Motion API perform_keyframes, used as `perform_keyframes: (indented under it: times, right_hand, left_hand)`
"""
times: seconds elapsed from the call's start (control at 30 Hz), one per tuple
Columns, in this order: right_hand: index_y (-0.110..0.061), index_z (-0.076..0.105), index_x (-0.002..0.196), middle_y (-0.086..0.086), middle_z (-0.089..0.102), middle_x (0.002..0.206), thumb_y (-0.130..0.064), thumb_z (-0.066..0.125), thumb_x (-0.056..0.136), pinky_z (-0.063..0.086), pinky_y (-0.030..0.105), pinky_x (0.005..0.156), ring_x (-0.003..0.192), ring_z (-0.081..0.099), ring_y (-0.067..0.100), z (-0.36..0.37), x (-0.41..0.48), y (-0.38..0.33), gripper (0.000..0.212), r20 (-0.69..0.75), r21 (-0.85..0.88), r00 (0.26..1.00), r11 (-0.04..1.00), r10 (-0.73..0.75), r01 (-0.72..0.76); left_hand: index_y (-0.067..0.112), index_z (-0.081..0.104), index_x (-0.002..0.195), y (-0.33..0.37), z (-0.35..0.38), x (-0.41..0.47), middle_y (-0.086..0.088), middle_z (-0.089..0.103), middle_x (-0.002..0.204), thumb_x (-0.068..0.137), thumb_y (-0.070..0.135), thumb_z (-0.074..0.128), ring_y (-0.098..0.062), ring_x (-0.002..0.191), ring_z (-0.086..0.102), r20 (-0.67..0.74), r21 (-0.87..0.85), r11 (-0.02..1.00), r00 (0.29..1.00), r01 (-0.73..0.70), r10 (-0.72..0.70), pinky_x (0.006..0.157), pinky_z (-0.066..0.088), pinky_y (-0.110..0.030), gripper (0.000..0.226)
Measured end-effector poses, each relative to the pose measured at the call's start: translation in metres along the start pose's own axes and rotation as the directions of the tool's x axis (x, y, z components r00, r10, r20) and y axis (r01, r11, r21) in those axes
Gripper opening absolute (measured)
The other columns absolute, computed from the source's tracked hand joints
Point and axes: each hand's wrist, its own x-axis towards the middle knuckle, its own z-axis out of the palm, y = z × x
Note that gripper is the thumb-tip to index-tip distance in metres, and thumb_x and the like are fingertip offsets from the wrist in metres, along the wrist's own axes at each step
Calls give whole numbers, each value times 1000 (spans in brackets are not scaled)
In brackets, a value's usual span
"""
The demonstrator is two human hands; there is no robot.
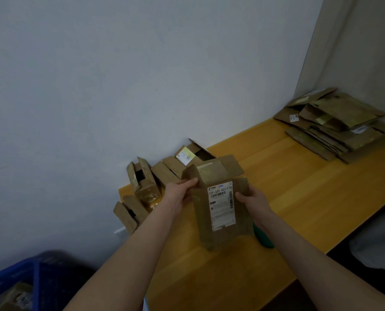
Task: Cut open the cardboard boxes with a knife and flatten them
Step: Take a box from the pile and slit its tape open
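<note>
I hold a brown cardboard box (218, 225) with a white shipping label above the wooden table (299, 176); its top flaps stand open. My left hand (180, 191) grips its upper left edge, thumb on the front. My right hand (253, 199) grips its right side. A green knife handle (264, 240) lies on the table just behind the box's lower right corner, mostly hidden. Several unflattened boxes (146, 182) stand against the wall at the table's left end. A pile of flattened cardboard (335, 126) lies at the far right corner.
A blue plastic crate (14, 281) with cardboard inside sits at the lower left, off the table. The white wall runs along the table's far side. The table's near edge (355, 230) drops to a dark floor on the right.
</note>
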Motion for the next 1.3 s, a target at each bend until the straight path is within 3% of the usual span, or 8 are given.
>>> perform_keyframes:
  times: [0.17,0.33,0.43,0.6,0.73,1.0,1.17,1.3]
  right_hand:
    - [-10,62,119,8,66,111,-4,57,94,50,39,86,103,61,26,0,-2,4,27,-87,-33,995,999,-41,39]
    - [-14,63,108,6,67,104,-6,59,92,52,37,80,101,63,26,1,-3,6,18,-87,-5,995,999,-46,46]
    - [-13,62,118,7,67,109,-11,60,93,49,50,96,106,62,27,-1,-3,1,25,-54,36,998,999,-23,25]
    - [-14,62,104,6,66,103,-19,66,90,50,48,92,101,62,27,2,0,-6,14,-69,31,997,998,-43,46]
    - [-14,52,80,5,62,87,-18,68,89,49,36,70,84,60,24,3,1,-11,19,-145,38,987,996,-71,77]
    - [-6,59,108,13,66,110,-21,67,89,49,53,94,102,63,29,-2,2,-17,26,7,109,1000,994,-28,27]
    - [-3,59,117,7,63,107,-15,62,92,50,44,88,100,60,24,-6,-3,-22,28,82,89,995,995,-56,49]
    - [-5,59,117,10,64,111,-13,60,93,49,35,77,100,61,24,-9,-3,-23,26,134,89,990,995,-53,42]
  left_hand:
    - [11,60,85,2,10,-1,-6,68,89,78,18,79,-17,79,66,-97,219,969,986,-113,137,75,59,-35,22]
    - [21,59,80,5,13,1,2,52,112,75,33,80,-18,107,53,-88,596,724,868,-348,489,89,52,-39,25]
    - [18,54,79,11,9,-3,-5,58,114,84,27,73,-23,109,56,38,442,800,900,-405,434,91,52,-40,22]
    - [18,49,81,14,6,-6,-4,61,86,97,27,55,-18,81,59,70,330,844,903,-422,424,69,48,-26,20]
    - [16,50,82,14,4,-1,-4,58,85,100,29,50,-19,85,57,46,256,884,919,-390,392,81,46,-32,22]
    - [10,55,125,17,14,-5,-6,65,104,97,46,47,-31,113,58,109,157,964,974,-214,198,100,42,-48,46]
    - [17,65,111,19,15,-7,-5,72,93,90,56,55,-22,93,65,174,158,984,983,-87,59,82,48,-36,46]
    - [16,68,98,16,15,-4,-6,75,84,91,51,57,-24,90,67,214,97,994,977,-48,26,93,49,-41,37]
